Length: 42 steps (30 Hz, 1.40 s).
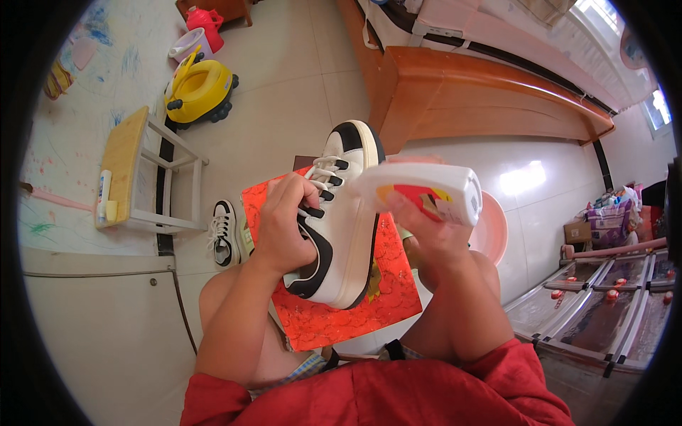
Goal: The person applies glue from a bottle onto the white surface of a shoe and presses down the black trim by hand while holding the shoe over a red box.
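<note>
A white sneaker with black toe, heel and lace tabs [348,227] is held up over a red patterned box [320,319], its toe pointing away from me. My left hand [284,220] grips the shoe by its opening, the fingers bent at the tongue and collar. My right hand [437,231] is wrapped round a white plastic bottle with a red and yellow label [444,188]. The bottle lies tilted sideways, its narrow end blurred and close to the shoe's side. Whether it touches the shoe I cannot tell. The matching sneaker [226,234] stands on the floor at the left.
A pink basin [491,231] sits beyond my right knee. To the left are a wooden-topped stool [122,167] and a yellow ride-on toy [202,92]. An orange-brown wooden bed end [490,99] stands ahead. Clear-fronted storage drawers [590,305] are at the right.
</note>
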Each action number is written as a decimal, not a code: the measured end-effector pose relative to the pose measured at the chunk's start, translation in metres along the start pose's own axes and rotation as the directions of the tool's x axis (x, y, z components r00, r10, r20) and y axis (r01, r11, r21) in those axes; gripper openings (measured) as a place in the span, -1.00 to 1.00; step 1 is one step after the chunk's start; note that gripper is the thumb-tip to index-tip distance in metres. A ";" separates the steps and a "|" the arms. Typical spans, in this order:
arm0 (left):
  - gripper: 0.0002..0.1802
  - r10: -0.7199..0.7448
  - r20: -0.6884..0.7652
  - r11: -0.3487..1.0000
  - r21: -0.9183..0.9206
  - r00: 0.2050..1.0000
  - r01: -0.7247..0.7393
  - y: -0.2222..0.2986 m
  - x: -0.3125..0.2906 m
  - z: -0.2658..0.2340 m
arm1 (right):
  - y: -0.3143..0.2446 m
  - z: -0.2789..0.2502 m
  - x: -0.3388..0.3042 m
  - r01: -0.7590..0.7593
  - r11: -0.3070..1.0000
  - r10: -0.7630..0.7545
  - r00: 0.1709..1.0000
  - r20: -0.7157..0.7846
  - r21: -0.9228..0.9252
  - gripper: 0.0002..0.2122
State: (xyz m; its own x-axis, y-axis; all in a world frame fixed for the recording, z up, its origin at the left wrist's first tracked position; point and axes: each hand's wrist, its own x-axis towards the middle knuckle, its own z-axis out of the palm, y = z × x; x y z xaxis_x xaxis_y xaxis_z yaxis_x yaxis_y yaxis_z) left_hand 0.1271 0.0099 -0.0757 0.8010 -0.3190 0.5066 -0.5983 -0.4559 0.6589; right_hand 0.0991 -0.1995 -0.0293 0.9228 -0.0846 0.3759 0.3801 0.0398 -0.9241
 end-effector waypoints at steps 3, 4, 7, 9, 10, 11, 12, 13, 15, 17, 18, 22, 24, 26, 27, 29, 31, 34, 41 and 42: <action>-0.66 0.000 0.011 0.999 0.034 1.000 -0.001 -0.001 -0.001 -0.003 | 0.000 0.004 0.008 -0.023 0.995 0.015 0.996 -0.088 -0.092 -0.76; -0.66 0.001 0.010 0.999 0.041 1.000 -0.001 0.001 0.000 -0.004 | 0.002 0.002 0.008 -0.021 0.996 0.014 0.996 -0.086 -0.086 -0.76; -0.66 -0.052 0.005 0.999 -0.001 0.999 0.052 0.007 0.002 -0.002 | 0.006 -0.002 0.011 0.238 0.933 -0.238 0.971 0.031 -0.269 -0.79; -0.66 -0.028 -0.003 1.000 -0.011 1.000 0.028 0.005 0.002 -0.001 | 0.004 -0.003 0.008 0.219 0.950 -0.208 0.975 0.075 -0.223 -0.78; -0.66 -0.028 -0.004 1.000 -0.010 1.000 0.028 0.005 0.002 -0.001 | 0.002 -0.005 0.006 0.197 0.964 -0.178 0.977 0.120 -0.179 -0.78; -0.66 -0.029 -0.001 1.000 -0.007 1.000 0.029 0.004 0.001 -0.001 | -0.001 -0.007 0.005 0.202 0.951 -0.165 0.972 0.170 -0.233 -0.77; -0.65 -0.030 0.002 1.000 -0.003 1.000 0.031 0.003 0.001 -0.002 | 0.002 -0.006 0.004 0.202 0.952 -0.165 0.971 0.171 -0.231 -0.77; -0.65 -0.032 0.001 1.000 -0.001 1.000 0.032 0.003 0.001 -0.002 | 0.006 -0.004 0.003 0.147 0.977 -0.136 0.988 0.080 -0.157 -0.76; -0.65 -0.018 0.000 1.000 0.004 1.000 0.018 0.002 0.000 -0.002 | 0.001 0.000 0.000 -0.077 0.989 0.067 0.994 -0.082 -0.123 -0.74; -0.65 -0.030 0.004 1.000 -0.003 1.000 0.030 0.003 0.001 -0.003 | -0.005 0.001 0.002 -0.127 0.989 0.119 0.987 -0.110 -0.073 -0.75; -0.65 -0.040 0.008 0.999 -0.010 0.999 0.040 0.004 0.001 -0.003 | -0.006 0.001 0.003 -0.174 0.984 0.170 0.976 -0.136 -0.021 -0.75; -0.65 -0.017 0.024 1.000 -0.011 1.000 0.017 0.007 0.004 -0.004 | -0.004 -0.008 -0.004 -0.180 0.975 0.180 0.984 -0.009 -0.128 -0.64; -0.66 -0.029 0.033 1.000 -0.006 0.999 0.030 0.004 0.003 -0.004 | 0.001 -0.008 -0.007 -0.134 0.987 0.136 0.991 0.015 -0.086 -0.64; -0.66 -0.027 0.022 1.000 -0.014 0.999 0.027 0.003 0.002 -0.003 | 0.002 -0.005 -0.007 -0.088 0.995 0.090 0.995 0.038 -0.041 -0.64; -0.66 -0.025 0.010 0.999 -0.023 1.000 0.025 0.003 0.002 -0.004 | 0.001 -0.002 -0.007 -0.128 0.992 0.128 0.989 -0.071 0.013 -0.68; -0.67 -0.033 0.013 0.999 -0.023 0.999 0.034 0.004 0.002 -0.005 | -0.008 0.002 -0.002 -0.227 0.963 0.251 0.950 -0.184 0.143 -0.69; -0.67 -0.043 0.016 0.999 -0.027 0.999 0.043 0.005 0.002 -0.004 | -0.009 0.000 0.003 -0.278 0.956 0.290 0.942 -0.168 0.091 -0.70; -0.67 -0.034 0.021 0.999 -0.021 0.999 0.034 0.006 0.003 -0.004 | -0.004 -0.006 -0.001 -0.343 0.939 0.336 0.929 -0.154 -0.022 -0.63; -0.67 -0.033 0.020 0.999 -0.008 0.999 0.034 0.005 0.003 -0.004 | -0.004 -0.006 -0.006 -0.110 0.988 0.116 0.992 0.047 -0.111 -0.61; -0.67 -0.034 0.021 0.999 -0.015 0.999 0.034 0.006 0.003 -0.004 | -0.008 -0.001 -0.003 -0.127 0.992 0.125 0.990 -0.057 -0.023 -0.66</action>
State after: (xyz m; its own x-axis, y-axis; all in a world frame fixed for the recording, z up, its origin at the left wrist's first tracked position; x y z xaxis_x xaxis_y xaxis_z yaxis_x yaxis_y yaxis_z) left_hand 0.1261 0.0095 -0.0683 0.8211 -0.3204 0.4724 -0.5708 -0.4541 0.6841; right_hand 0.0933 -0.2001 -0.0234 0.9580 -0.1359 0.2524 0.2583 0.0269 -0.9657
